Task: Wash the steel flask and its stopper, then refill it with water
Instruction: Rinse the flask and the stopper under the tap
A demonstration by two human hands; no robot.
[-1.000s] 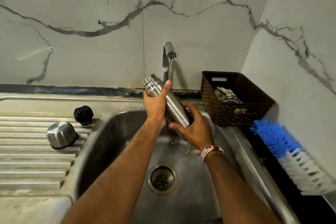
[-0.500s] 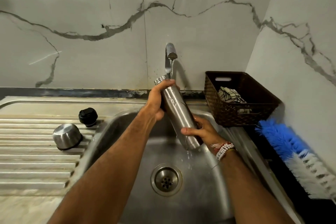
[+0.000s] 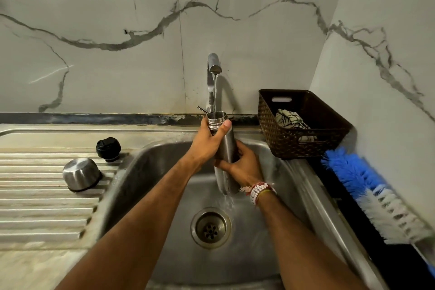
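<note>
step: flask [image 3: 222, 182] upright under running tap [image 3: 214, 66], rinsing inside | left hand [image 3: 207, 143] grips neck, right hand [image 3: 244, 167] grips body | next: likely swill, tip out, wash stopper [image 3: 108, 149]

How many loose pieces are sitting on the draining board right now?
2. The black stopper stands at the back of the draining board; the steel cup lies mouth down just in front, to its left. Nothing seems hidden.
</note>
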